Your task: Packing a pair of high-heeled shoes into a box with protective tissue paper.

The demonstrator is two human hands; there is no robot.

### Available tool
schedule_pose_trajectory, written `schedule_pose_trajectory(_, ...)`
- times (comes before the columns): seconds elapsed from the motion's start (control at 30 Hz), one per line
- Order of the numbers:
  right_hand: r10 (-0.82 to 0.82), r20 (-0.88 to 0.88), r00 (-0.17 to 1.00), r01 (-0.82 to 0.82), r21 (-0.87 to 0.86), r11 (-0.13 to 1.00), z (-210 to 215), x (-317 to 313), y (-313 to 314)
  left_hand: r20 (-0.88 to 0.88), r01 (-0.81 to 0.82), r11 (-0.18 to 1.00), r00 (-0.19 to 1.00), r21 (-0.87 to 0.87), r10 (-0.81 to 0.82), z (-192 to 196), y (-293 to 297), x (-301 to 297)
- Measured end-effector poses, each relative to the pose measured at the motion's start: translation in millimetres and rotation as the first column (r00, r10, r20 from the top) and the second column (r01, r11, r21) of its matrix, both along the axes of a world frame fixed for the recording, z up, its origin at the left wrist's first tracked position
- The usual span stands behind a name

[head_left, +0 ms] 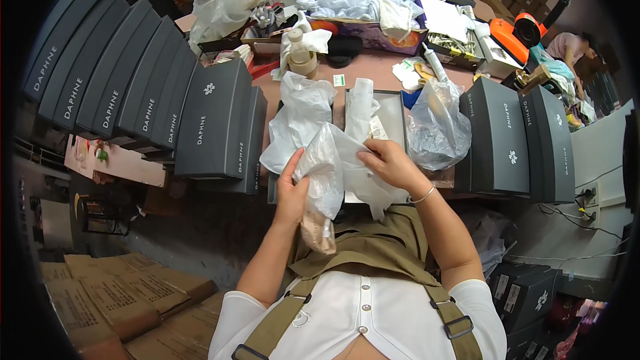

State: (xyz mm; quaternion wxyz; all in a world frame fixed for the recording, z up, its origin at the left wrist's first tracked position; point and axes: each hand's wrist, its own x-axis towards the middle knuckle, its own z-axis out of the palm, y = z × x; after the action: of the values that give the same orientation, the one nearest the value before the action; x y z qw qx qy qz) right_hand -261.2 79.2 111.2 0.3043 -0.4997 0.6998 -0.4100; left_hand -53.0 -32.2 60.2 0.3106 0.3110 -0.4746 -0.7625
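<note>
My left hand (291, 193) grips a clear plastic bag (323, 173) with a beige shoe (319, 230) inside it, the shoe hanging down toward my lap. My right hand (392, 163) pinches the bag's upper edge and the white tissue paper (363, 183) beneath it. Both hands are over an open dark shoebox (393, 117) lined with tissue, on the pinkish table (373, 67). Crumpled white tissue (297, 123) lies just left of the box.
Rows of dark grey shoeboxes (133, 87) stand at the left, more dark boxes (517, 143) at the right. A clear bag (437, 127) sits beside the open box. Plastic bags, tape rolls and clutter fill the far table. Brown cartons (113, 293) lie lower left. Another person (573, 50) works far right.
</note>
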Motion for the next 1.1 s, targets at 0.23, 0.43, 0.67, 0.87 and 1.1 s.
schedule_pose_trajectory(0.23,0.050,-0.358,0.932,-0.107,-0.141,0.984,-7.5,91.0,-15.6,-0.017,-0.193,0.965,0.980,0.178,0.199,-17.1,56.5,-9.2)
schedule_pose_trajectory(0.43,0.289,-0.436,0.852,-0.334,-0.029,0.942,-10.1,95.6,23.9,-0.244,0.281,0.801,0.954,0.529,-0.174,-10.0,18.2,15.3)
schedule_pose_trajectory(0.67,0.170,-0.419,0.892,-0.136,0.108,0.985,20.5,82.8,62.9,0.066,0.382,0.921,0.920,0.079,-0.387,-14.5,5.8,9.4)
schedule_pose_trajectory(0.87,0.072,0.116,0.991,-0.063,-0.087,0.994,6.7,79.5,36.5,0.037,0.367,0.922,0.927,0.122,-0.373,-30.4,14.0,10.6)
schedule_pose_trajectory(1.1,0.249,-0.485,0.838,-0.218,0.120,0.969,-23.8,84.5,37.5,0.017,0.357,0.924,0.932,0.137,-0.362,-12.7,13.9,16.5)
